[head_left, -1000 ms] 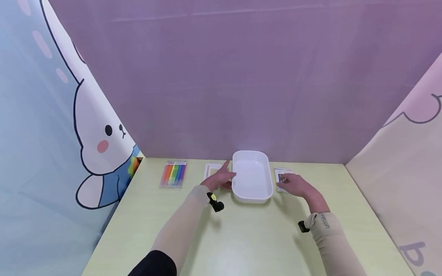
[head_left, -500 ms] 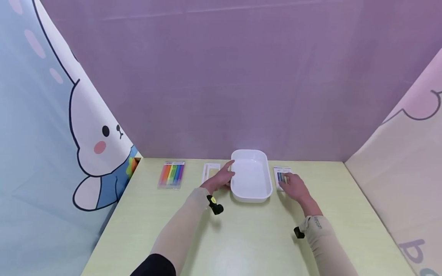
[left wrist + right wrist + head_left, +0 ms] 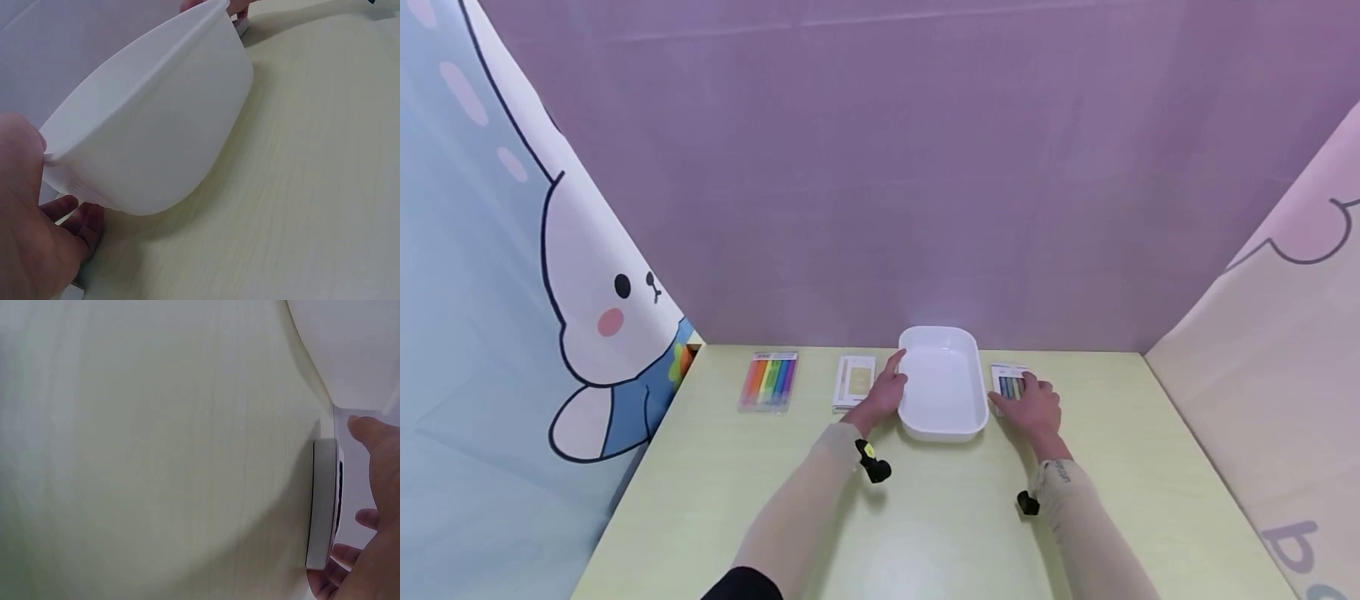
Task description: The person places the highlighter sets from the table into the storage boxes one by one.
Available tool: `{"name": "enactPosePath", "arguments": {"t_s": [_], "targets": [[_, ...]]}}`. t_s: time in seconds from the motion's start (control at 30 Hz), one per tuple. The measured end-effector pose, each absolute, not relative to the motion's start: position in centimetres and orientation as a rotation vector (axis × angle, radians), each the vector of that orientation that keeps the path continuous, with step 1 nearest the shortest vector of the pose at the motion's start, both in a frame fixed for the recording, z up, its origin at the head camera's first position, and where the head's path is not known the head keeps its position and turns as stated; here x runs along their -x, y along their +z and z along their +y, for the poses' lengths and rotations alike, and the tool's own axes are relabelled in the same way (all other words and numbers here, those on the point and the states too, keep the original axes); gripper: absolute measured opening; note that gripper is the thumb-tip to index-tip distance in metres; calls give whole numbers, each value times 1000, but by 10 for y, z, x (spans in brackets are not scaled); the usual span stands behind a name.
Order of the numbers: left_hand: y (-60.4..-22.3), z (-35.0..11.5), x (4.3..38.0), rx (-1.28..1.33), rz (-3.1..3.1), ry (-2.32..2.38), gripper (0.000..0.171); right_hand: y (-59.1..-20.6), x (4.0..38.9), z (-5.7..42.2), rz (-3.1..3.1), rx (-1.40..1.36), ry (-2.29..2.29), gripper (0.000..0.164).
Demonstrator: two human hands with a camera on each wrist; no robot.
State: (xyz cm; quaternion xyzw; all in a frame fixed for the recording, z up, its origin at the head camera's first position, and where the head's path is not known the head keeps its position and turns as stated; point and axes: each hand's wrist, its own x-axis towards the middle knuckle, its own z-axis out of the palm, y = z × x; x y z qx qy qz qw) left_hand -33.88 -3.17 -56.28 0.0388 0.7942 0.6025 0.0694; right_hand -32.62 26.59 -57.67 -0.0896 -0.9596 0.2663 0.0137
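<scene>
A white plastic bin [image 3: 943, 417], rectangular with rounded corners, stands at the back middle of the table. My left hand [image 3: 883, 396] holds its left side; in the left wrist view the thumb is on the rim of the bin [image 3: 162, 137] and the fingers lie against the outside wall. To the right of the bin is a small white box [image 3: 1007, 370] with a row of coloured sticks on its front. My right hand [image 3: 1037, 410] spans this box. In the right wrist view, fingers touch one end of the box [image 3: 323, 506], while the thumb stands off from the other.
Left of the bin lies a flat white box [image 3: 842, 385] with a beige panel. Further left is a clear pack of rainbow-coloured pens [image 3: 768, 383]. A purple cloth [image 3: 880, 183] rises behind the pale table [image 3: 940, 517], and printed cloths flank both sides.
My right hand has shifted left and spread over the small box of coloured sticks, uncovering more of its front. The left hand stays at the bin, and the bin has hardly moved.
</scene>
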Motion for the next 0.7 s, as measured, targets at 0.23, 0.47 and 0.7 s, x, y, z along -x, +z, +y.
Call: {"name": "enactPosePath", "arguments": {"t_s": [0.23, 0.47, 0.7], "targets": [[-572, -32, 337, -107, 2412, 1878, 56, -585, 331, 260, -2977, 308, 810, 101], [-575, -33, 339, -82, 2432, 1858, 55, -585, 330, 252, -3000, 366, 755, 93], [-573, -31, 335, -71, 2459, 1806, 54, -583, 328, 250, -2976, 387, 765, 85]]}}
